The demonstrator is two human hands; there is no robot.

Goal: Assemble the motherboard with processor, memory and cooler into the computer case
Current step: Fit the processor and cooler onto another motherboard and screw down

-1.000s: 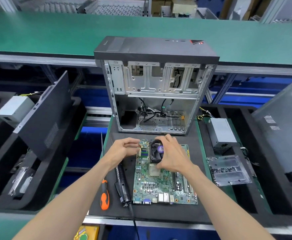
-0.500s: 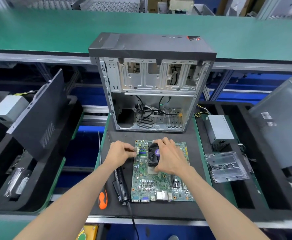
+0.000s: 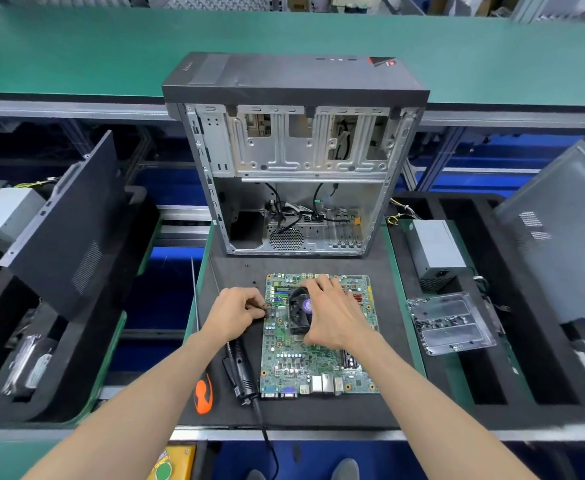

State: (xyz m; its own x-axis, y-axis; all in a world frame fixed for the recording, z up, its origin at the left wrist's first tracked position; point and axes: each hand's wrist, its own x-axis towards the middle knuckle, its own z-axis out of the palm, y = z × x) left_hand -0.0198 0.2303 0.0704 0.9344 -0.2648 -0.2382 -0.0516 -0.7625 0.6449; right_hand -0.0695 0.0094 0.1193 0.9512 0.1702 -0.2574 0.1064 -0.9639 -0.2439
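head view: the black round cooler fan [image 3: 299,315], lowered onto the green motherboard [image 3: 319,368], is gripped by the right hand [image 3: 336,317]; its cable is pinched by the left hand [image 3: 235,311].

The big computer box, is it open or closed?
Open. The case stands upright with its near side off, so its bare metal frame and loose cables show inside. The motherboard lies outside it.

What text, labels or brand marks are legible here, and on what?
None can be read.
Computer case: faint lettering on its top left and a red badge at its right, both blurred.
Motherboard: printing too small.
Yellow object at the bottom edge: colourful print, blurred.
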